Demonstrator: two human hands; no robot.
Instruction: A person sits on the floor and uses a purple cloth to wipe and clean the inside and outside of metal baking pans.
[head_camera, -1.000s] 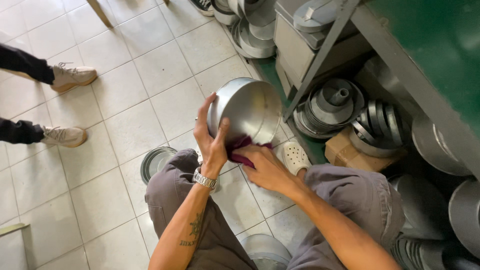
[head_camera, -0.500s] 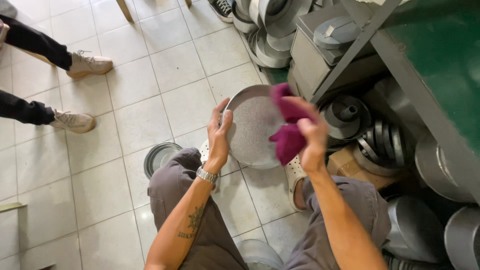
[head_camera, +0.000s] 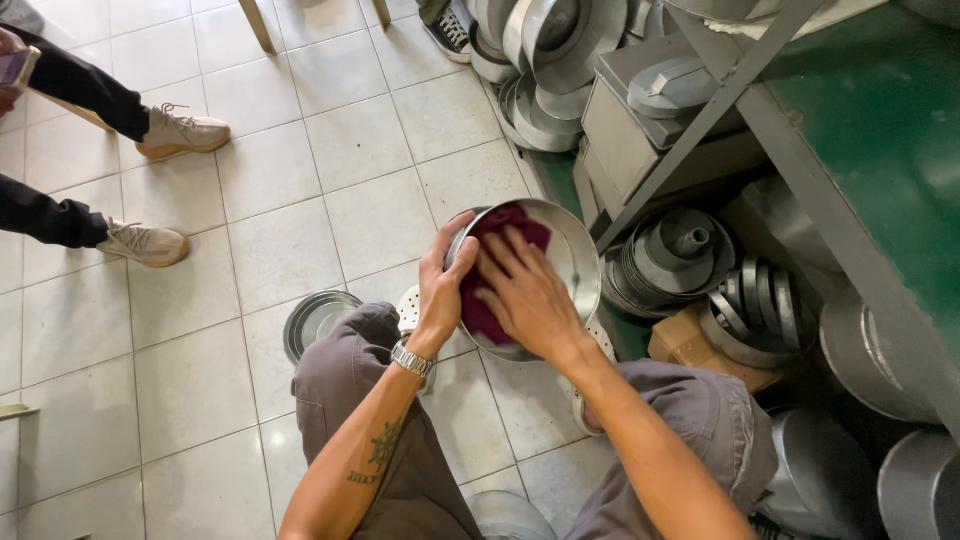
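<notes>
A round silver metal pan (head_camera: 570, 250) is held above my knees with its open side toward me. My left hand (head_camera: 443, 285) grips the pan's left rim, a metal watch on that wrist. My right hand (head_camera: 527, 293) lies flat inside the pan, pressing a dark red cloth (head_camera: 487, 265) against its inner bottom. The cloth covers the pan's left half; part of it is hidden under my fingers.
Another round metal pan (head_camera: 318, 322) lies on the tiled floor by my left knee. Stacks of grey metal moulds and pans (head_camera: 680, 250) fill the space under a green table (head_camera: 880, 130) on the right. A person's two legs and beige shoes (head_camera: 145, 243) are at the left.
The pan has turned so its inside faces me. My right hand moved with the red cloth from the pan's right rim down into its interior.
</notes>
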